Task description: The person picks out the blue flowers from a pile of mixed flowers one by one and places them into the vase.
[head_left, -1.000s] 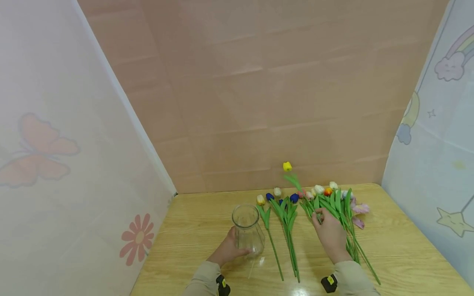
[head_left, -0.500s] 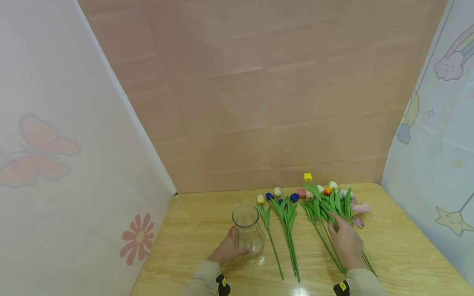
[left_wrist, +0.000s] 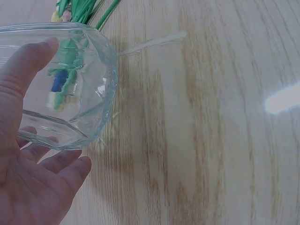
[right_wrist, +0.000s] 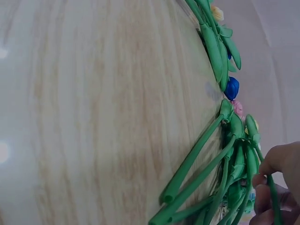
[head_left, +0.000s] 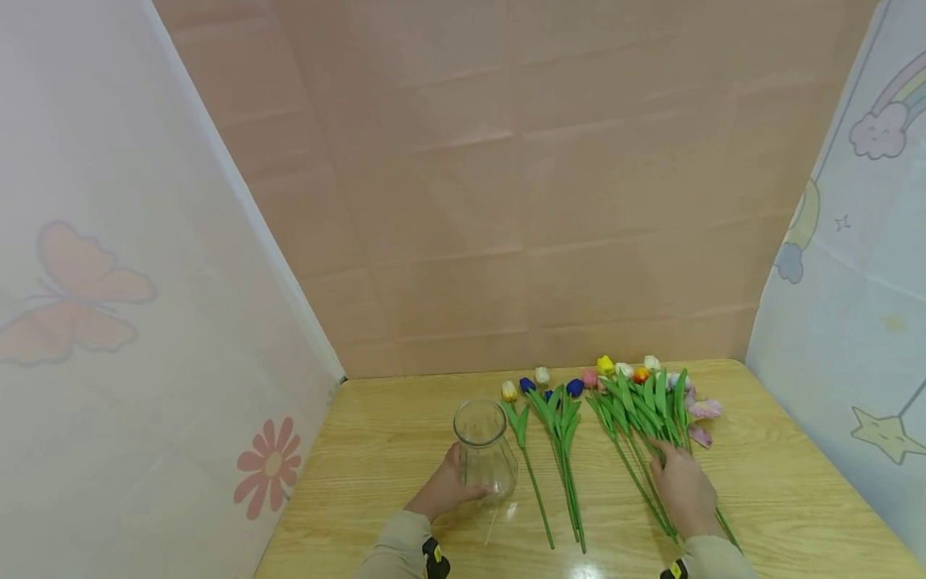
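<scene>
In the head view my left hand (head_left: 444,486) holds a clear glass vase (head_left: 492,466) that stands upright on the wooden table. Seen from the left wrist, the thumb (left_wrist: 35,58) lies along the near glass and the fingers curve round its other side. My right hand (head_left: 686,490) is over the right-hand pile of artificial tulips (head_left: 654,402), pinching a green stem (right_wrist: 274,199) between thumb and fingers. That stem appears to belong to the yellow tulip (head_left: 605,366), whose head lies at the far side of the pile. Its lower end is hidden by the hand.
Right of the vase lies a single pale yellow tulip (head_left: 510,392). Beside it is a small bunch with blue tulips (head_left: 575,388) and a white one (head_left: 542,375). A lilac flower (head_left: 703,407) lies at the pile's right edge. Fabric walls (head_left: 506,201) enclose the table (head_left: 391,450).
My right hand has moved right and toward me, lowering the yellow tulip from above the table's back edge onto the pile. The left hand and vase have stayed put.
</scene>
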{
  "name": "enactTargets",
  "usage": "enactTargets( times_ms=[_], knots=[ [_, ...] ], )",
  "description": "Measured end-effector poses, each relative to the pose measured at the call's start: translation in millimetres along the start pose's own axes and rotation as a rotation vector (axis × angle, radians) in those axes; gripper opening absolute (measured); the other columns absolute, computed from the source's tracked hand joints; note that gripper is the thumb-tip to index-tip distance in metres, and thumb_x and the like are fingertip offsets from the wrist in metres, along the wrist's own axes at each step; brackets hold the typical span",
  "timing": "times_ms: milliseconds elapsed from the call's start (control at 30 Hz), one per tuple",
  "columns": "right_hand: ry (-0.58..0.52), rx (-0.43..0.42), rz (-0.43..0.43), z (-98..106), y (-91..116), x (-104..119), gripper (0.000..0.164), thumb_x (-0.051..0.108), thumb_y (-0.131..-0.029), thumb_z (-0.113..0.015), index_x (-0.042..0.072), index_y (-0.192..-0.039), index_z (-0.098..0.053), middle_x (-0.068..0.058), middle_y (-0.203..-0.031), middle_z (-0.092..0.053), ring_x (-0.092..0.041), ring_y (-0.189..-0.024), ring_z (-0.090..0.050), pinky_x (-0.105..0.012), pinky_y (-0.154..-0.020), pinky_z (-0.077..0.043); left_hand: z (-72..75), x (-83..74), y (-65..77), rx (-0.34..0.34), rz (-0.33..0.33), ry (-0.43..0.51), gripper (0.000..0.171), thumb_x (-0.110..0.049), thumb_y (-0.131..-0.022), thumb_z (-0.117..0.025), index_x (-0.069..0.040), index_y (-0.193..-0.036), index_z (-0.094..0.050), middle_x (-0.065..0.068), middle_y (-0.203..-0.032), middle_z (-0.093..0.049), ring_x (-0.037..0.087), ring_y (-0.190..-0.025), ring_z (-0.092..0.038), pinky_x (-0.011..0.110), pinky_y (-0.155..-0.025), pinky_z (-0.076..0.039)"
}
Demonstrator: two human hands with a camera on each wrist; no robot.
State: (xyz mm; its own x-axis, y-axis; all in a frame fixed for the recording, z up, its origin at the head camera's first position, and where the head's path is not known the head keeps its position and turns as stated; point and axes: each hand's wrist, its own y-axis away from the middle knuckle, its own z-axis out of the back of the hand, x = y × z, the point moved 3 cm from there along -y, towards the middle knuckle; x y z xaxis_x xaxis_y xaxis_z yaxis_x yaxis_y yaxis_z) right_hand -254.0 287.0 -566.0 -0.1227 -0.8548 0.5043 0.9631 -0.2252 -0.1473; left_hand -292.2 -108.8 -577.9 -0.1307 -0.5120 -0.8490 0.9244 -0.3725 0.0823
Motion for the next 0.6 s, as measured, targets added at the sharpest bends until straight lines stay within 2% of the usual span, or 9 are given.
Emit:
enactTargets(
  times_ms=[100,167,200,267,367,533,600],
  knots=[
    [0.028,0.055,-0.017,-0.6,1.4,-1.1,0.038,0.014,-0.096,-0.056,0.007,-0.133,-0.054,-0.033,-0.115,-0.057,-0.021,-0.051,-0.051,-0.031,-0.040,-0.038,-0.1,-0.6,0.2,0.003,0.003,-0.001,0.104,-0.036,-0.080,-0.079,0.000,-0.151,-0.012,0.031,-0.153,-0.021,0.049,-0.139,-0.027,0.062,-0.109,-0.030],
    [0.055,0.076,-0.016,-0.3,1.9,-1.3,0.039,0.014,-0.095,-0.058,0.008,-0.133,-0.054,-0.036,-0.124,-0.053,-0.027,-0.058,-0.059,-0.032,-0.040,-0.041,-0.1,-0.8,0.1,0.003,0.002,-0.001,0.104,-0.036,-0.081,-0.079,0.000,-0.151,-0.012,0.031,-0.153,-0.020,0.049,-0.139,-0.027,0.062,-0.109,-0.029],
    [0.064,0.087,-0.019,-0.2,2.0,-1.6,0.038,0.014,-0.095,-0.059,0.007,-0.132,-0.055,-0.036,-0.126,-0.052,-0.030,-0.061,-0.061,-0.034,-0.041,-0.044,0.0,-0.9,0.0,0.003,0.003,-0.002,0.104,-0.036,-0.081,-0.079,0.000,-0.151,-0.012,0.031,-0.153,-0.020,0.049,-0.139,-0.026,0.062,-0.109,-0.029],
    [0.088,0.093,-0.015,0.2,1.6,-2.7,0.035,0.015,-0.094,-0.061,0.006,-0.128,-0.058,-0.037,-0.128,-0.050,-0.043,-0.078,-0.065,-0.042,-0.046,-0.050,0.2,-1.1,0.0,0.003,0.006,-0.005,0.104,-0.036,-0.081,-0.079,0.000,-0.151,-0.011,0.031,-0.153,-0.020,0.049,-0.140,-0.026,0.062,-0.110,-0.029],
    [0.107,0.090,-0.014,-1.0,0.8,-6.6,0.030,0.014,-0.093,-0.062,0.004,-0.121,-0.063,-0.036,-0.126,-0.052,-0.052,-0.095,-0.061,-0.048,-0.051,-0.053,0.3,-1.8,0.2,0.003,0.000,-0.009,0.103,-0.035,-0.081,-0.079,0.000,-0.151,-0.012,0.032,-0.153,-0.021,0.049,-0.139,-0.026,0.062,-0.110,-0.029],
    [0.087,0.078,-0.025,-4.0,-1.2,-13.9,0.026,0.015,-0.094,-0.058,0.003,-0.117,-0.064,-0.031,-0.113,-0.058,-0.039,-0.075,-0.065,-0.037,-0.042,-0.047,0.3,-2.0,-0.1,-0.003,-0.007,-0.019,0.102,-0.035,-0.081,-0.079,0.000,-0.150,-0.013,0.031,-0.152,-0.022,0.048,-0.139,-0.027,0.062,-0.109,-0.029],
    [0.081,0.075,-0.026,-3.2,-2.5,-13.4,0.026,0.016,-0.095,-0.058,0.003,-0.116,-0.064,-0.029,-0.109,-0.060,-0.036,-0.072,-0.065,-0.035,-0.042,-0.046,0.2,-1.5,-0.3,-0.003,-0.002,-0.020,0.103,-0.036,-0.081,-0.079,-0.001,-0.151,-0.012,0.031,-0.153,-0.022,0.048,-0.140,-0.027,0.061,-0.110,-0.029]
  ],
)
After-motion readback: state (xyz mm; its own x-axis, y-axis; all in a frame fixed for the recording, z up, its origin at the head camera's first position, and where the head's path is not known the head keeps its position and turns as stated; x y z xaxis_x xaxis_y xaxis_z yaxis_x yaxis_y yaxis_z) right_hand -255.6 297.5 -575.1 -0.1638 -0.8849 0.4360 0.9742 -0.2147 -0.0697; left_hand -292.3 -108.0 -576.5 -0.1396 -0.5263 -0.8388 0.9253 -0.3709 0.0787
